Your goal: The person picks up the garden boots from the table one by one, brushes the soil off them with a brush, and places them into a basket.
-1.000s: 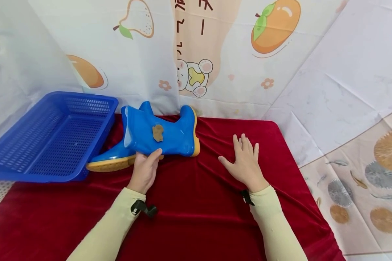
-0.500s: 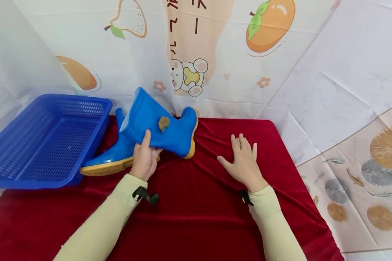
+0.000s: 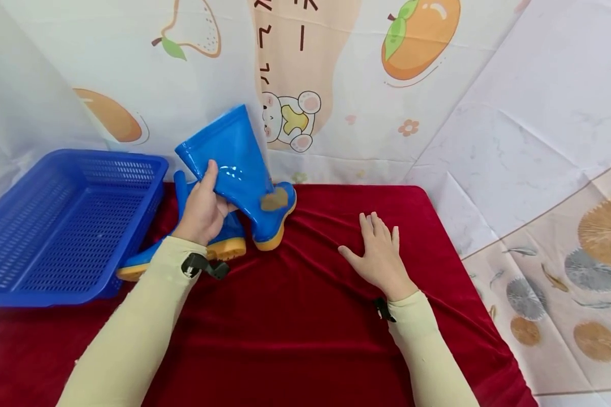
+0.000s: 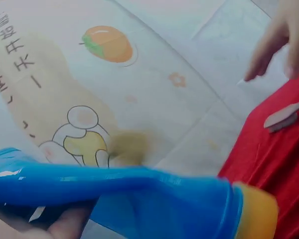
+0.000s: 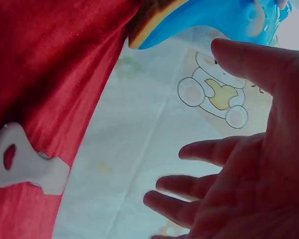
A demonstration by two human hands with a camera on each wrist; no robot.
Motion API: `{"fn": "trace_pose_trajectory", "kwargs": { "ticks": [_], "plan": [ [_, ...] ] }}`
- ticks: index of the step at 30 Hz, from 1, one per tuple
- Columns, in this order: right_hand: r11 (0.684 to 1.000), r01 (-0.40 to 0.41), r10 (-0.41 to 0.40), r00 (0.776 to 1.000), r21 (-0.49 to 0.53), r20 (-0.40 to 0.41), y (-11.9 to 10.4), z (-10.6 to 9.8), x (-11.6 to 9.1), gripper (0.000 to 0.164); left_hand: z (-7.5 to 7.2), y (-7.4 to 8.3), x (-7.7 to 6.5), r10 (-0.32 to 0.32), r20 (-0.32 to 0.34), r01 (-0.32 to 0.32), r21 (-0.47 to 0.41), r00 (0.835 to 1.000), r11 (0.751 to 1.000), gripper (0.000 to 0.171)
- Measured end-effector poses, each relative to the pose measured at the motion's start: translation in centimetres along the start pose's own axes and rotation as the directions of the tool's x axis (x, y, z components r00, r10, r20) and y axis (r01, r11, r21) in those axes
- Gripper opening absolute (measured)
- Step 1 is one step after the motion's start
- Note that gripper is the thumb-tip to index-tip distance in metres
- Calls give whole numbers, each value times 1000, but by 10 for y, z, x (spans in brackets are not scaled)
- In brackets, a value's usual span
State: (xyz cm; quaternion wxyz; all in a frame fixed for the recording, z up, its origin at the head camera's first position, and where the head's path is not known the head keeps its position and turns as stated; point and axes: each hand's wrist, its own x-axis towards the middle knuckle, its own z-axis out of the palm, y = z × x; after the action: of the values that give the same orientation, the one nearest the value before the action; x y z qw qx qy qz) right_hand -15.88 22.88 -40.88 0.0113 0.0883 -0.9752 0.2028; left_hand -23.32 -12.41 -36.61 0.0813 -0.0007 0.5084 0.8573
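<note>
My left hand (image 3: 203, 209) grips the shaft of a blue rain boot (image 3: 229, 152) with a yellow sole, thumb on the near side. The boot is tilted, its opening toward the upper left. A brown, mud-like patch (image 3: 274, 199) shows near its ankle; in the left wrist view this brown piece (image 4: 129, 147) is blurred beyond the boot's edge. A second blue boot (image 3: 229, 229) lies behind the left hand, partly hidden. My right hand (image 3: 382, 257) is spread and holds nothing. Near it lies a white, brush-like tool (image 5: 27, 162) with a holed handle, hidden in the head view.
A blue perforated basket (image 3: 158, 186) stands left of the boots. Red cloth (image 3: 295, 316) covers the table. A printed white curtain (image 3: 336, 152) hangs right behind the table's far edge.
My left hand has lifted and tilted the boot's shaft upward, swinging its opening up. The brown patch now appears lower, toward the foot. My right hand has barely moved.
</note>
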Motion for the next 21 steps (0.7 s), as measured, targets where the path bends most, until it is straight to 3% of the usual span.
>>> {"fn": "trace_pose_trajectory", "kwargs": {
  "ticks": [3, 6, 7, 9, 12, 14, 17, 19, 21],
  "plan": [
    [999, 45, -45, 998, 6, 46, 3, 3, -1, 89, 0, -11, -3, -3, -67, 0, -44, 998, 999, 79],
    [995, 98, -101, 986, 31, 134, 7, 6, -1, 84, 3, -33, -13, -45, -112, 57, 108, 993, 992, 94],
    [993, 109, -114, 980, 40, 160, 9, 7, -1, 83, 5, -42, -16, -44, -109, 66, 213, 993, 975, 94],
    [992, 112, -119, 974, 49, 192, 14, 7, -1, 80, 7, -58, -22, -30, -64, 54, 408, 998, 911, 93],
    [995, 94, -101, 978, 42, 185, 23, 4, -1, 77, 13, -78, -25, 83, 46, -95, 558, 995, 824, 68],
    [997, 68, -75, 981, 42, 180, 29, 1, 0, 76, 15, -84, -25, 164, 94, -189, 556, 982, 810, 55],
    [1000, 15, -19, 983, 20, 181, 37, -3, 3, 74, 19, -85, -22, 267, 76, -263, 557, 961, 788, 36],
    [1000, -25, 27, 985, -12, 172, 43, -4, 5, 66, 19, -80, -19, 288, 41, -263, 544, 957, 797, 33],
    [997, -70, 75, 986, -39, 151, 48, -5, 6, 56, 18, -72, -18, 271, -1, -229, 534, 963, 814, 39]
  ]
}}
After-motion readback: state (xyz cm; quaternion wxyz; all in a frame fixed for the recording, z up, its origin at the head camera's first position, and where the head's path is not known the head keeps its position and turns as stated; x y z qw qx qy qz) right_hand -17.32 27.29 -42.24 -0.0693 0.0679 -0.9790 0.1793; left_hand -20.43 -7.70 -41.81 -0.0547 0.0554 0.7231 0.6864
